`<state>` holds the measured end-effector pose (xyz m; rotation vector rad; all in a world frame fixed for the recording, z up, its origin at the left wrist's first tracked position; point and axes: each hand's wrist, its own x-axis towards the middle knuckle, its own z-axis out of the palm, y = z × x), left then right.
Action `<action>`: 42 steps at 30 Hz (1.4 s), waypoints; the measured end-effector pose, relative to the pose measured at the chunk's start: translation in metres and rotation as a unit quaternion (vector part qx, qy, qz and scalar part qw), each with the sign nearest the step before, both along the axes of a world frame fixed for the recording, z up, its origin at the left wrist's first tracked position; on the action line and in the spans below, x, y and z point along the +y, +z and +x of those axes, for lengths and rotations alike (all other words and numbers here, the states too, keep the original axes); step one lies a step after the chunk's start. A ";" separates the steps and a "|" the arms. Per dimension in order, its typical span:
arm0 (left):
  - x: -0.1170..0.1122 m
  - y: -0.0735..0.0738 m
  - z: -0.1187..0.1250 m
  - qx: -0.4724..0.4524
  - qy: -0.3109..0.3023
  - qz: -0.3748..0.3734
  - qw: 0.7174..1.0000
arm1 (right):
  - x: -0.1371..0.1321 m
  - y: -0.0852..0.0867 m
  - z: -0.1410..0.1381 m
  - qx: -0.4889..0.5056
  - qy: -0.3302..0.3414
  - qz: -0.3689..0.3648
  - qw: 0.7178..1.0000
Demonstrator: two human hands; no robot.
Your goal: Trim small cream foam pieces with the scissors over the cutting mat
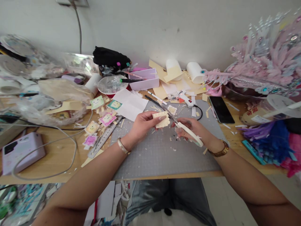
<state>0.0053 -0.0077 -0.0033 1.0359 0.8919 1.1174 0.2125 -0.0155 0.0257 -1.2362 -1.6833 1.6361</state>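
Note:
My left hand (141, 125) pinches a small cream foam piece with a wavy edge (161, 120) above a grey cutting mat (162, 153). My right hand (191, 129) grips white-handled scissors (189, 133), whose blades reach up-left against the piece's right edge. A gold bangle circles my left wrist and a gold watch my right. Tiny offcuts lie scattered on the mat below both hands. Another small cut cream shape (172, 109) lies on the mat behind the scissors.
Small coloured face squares (107, 118) and a metal ruler (103, 142) lie left of the mat. A black phone (220, 109), glue gun (185, 99), lilac tray (144, 79), paper rolls and pink feathered decorations (263, 66) crowd the back and right. A lilac device (20, 150) with cable sits left.

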 end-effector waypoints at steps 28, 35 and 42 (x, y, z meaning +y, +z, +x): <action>-0.002 0.001 0.002 -0.020 -0.013 -0.007 1.000 | 0.002 -0.008 0.001 0.007 -0.003 0.007 1.000; -0.001 0.000 0.001 -0.014 -0.012 -0.013 1.000 | 0.002 -0.007 0.001 0.004 0.004 0.005 1.000; 0.000 -0.001 0.000 -0.021 -0.018 -0.017 0.999 | 0.002 -0.006 0.001 0.013 0.007 0.009 1.000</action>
